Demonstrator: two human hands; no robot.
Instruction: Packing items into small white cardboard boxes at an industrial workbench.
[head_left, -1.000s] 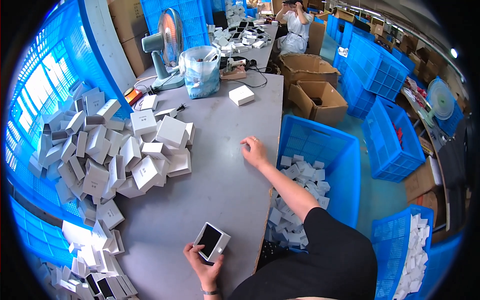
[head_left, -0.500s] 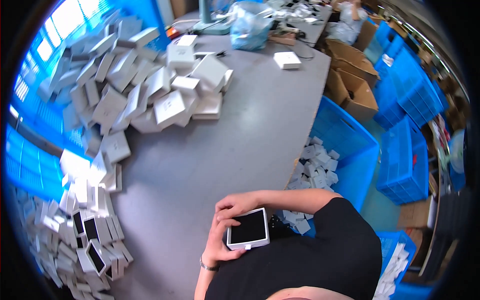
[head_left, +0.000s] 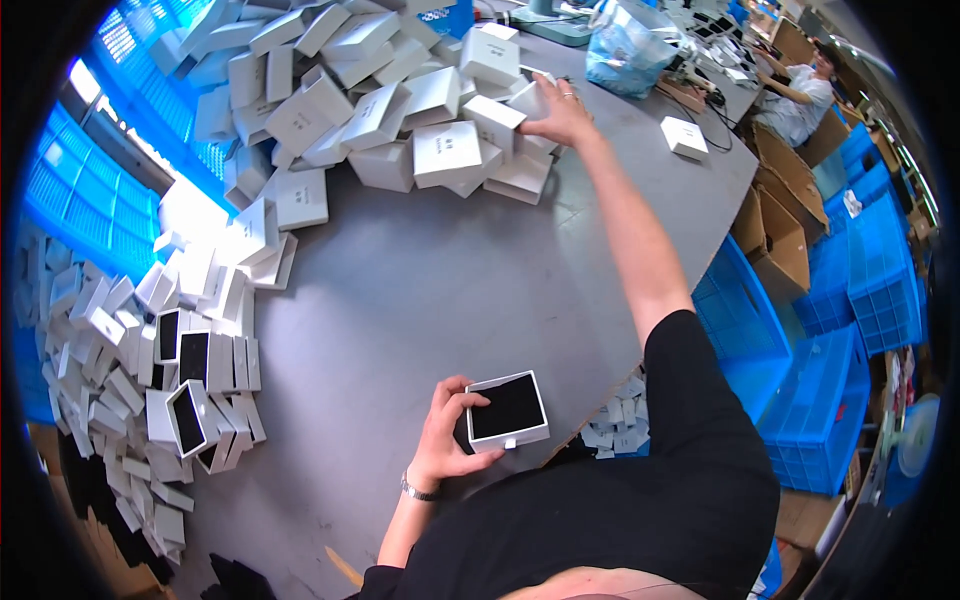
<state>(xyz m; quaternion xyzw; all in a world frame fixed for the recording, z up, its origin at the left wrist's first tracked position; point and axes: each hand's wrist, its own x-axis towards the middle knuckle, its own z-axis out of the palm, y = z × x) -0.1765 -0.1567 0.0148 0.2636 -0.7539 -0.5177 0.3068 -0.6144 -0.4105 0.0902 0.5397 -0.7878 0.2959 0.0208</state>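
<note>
**Tray held low, pile reached for**

Tray [head_left: 508, 410], black-lined, is pinched by the curled left hand [head_left: 447, 435] over the table's [head_left: 420, 290] near edge. A toppled pile [head_left: 400, 110] is risked at the far edge, where the right hand [head_left: 558, 108] is spread flat on one box [head_left: 528, 100]. Whether that box is gripped cannot be told; the fingertips are hidden.

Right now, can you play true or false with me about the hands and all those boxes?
1. The left hand holds a white box tray with a black insert. True.
2. The right hand rests in the person's lap. False: it reaches far out to the pile of white boxes.
3. The grey table is covered all over. False: its middle is bare.
4. Blue crates stand to the right. True.
</note>
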